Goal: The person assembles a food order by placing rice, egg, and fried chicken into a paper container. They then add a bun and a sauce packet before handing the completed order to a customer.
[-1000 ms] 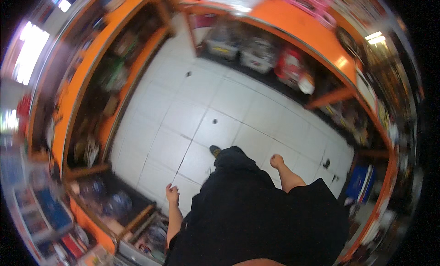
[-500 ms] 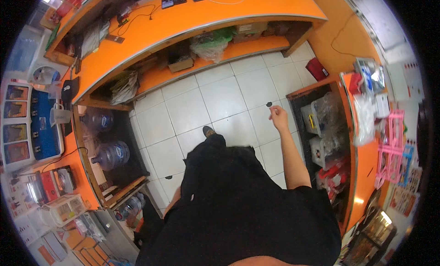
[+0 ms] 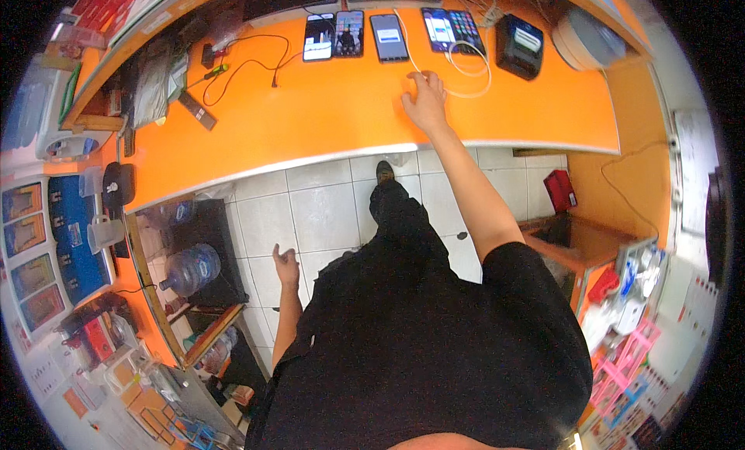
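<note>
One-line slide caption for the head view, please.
Right hand over the counter, near phones and white cable; left hand above floor tiles.

There are five phones (image 3: pixel 389 40), two bare hands (image 3: pixel 426 105) and one shoe (image 3: pixel 385 171).

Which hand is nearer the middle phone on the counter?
Right. The right hand is over the counter, nearer side of the phone, slightly right; the left hand is over the floor, short of the counter.
</note>
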Available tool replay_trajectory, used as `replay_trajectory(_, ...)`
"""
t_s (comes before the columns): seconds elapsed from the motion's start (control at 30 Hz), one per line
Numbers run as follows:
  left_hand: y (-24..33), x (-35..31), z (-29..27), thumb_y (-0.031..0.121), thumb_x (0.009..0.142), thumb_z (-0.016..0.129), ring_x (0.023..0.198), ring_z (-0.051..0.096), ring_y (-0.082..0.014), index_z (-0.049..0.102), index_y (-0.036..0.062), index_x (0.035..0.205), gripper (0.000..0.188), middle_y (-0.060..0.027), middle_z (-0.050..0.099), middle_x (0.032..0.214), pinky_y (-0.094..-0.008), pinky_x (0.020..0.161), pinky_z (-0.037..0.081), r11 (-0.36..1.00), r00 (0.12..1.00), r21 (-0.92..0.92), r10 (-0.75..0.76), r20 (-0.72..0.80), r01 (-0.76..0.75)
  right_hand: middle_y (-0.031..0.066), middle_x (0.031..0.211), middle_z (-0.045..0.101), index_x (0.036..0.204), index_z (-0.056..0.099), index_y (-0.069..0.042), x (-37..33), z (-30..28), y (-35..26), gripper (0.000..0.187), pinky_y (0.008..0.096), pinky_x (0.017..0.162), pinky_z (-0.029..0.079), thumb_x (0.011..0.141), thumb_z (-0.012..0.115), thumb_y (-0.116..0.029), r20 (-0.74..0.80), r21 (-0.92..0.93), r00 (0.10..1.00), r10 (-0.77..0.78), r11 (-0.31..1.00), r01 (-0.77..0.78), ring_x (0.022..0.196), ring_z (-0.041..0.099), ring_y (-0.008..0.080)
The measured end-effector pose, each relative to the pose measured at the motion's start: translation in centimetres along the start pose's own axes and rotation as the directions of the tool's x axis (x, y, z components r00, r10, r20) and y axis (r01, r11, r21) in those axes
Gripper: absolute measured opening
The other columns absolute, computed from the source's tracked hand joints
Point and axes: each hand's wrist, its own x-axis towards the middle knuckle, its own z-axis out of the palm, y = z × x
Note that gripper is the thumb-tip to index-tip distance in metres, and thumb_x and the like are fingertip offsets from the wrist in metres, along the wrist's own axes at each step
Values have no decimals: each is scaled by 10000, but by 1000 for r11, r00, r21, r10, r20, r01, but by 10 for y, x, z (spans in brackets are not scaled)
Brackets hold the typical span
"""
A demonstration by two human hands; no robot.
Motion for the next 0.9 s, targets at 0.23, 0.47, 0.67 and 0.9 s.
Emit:
replay_trajectory(0.23,-62,15,72,182,899,708,1042,683,-328,279,-13,1510,771,-263,673,1151,-417,883,551,975,969,86,-216,122,206,291,1498,342,1354,599,-165,115,55,36,625,650,1082,246,773,697,-374,169,-162,983,-76,981,104,1372,292,493)
replay_trajectory(0.47,18,31,111,188,905,684,915,698,-275,294,16,1516,745,-217,686,1136,-362,758,579,954,968,242,-212,131,176,275,1552,261,1401,561,-179,136,58,46,620,631,1140,169,806,668,-320,191,-107,975,-115,985,137,1424,213,469)
replay_trajectory(0.67,90,49,140,193,921,650,876,660,-218,314,69,1520,698,-164,679,1103,-348,652,580,968,967,160,-216,133,194,265,1509,337,1378,569,-139,143,41,58,595,614,1118,200,821,654,-329,103,-17,993,-53,998,55,1388,280,461)
replay_trajectory(0.9,72,73,155,183,919,645,888,662,-211,394,92,1470,612,-154,677,1095,-356,663,582,965,920,121,-259,294,233,221,1352,451,1275,600,-111,118,-35,121,472,590,1032,291,835,663,-267,-143,-70,984,103,991,-114,1273,385,414)
